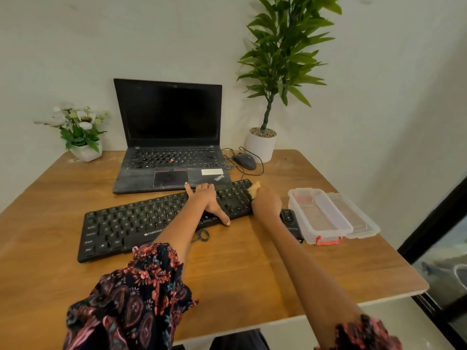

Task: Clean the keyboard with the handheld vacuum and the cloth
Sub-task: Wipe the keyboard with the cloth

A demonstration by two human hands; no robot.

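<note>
— What are the hands doing?
— Left hand (207, 200) lies splayed flat on the black keyboard (141, 223), gripping nothing. Right hand (266, 201) clutches a yellow cloth (254, 188) at its far-right end.
— Beyond?
— Laptop (169, 137).

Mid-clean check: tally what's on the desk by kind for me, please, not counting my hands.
Keyboards: 1, black keyboard
Laptops: 1, laptop
Mice: 1, mouse
Potted plants: 2, flower pot, tall plant
Clear containers: 1, container, its lid beside it
Handheld vacuums: 1, vacuum
Cloths: 1, cloth, in the right hand
Total: 8
</note>
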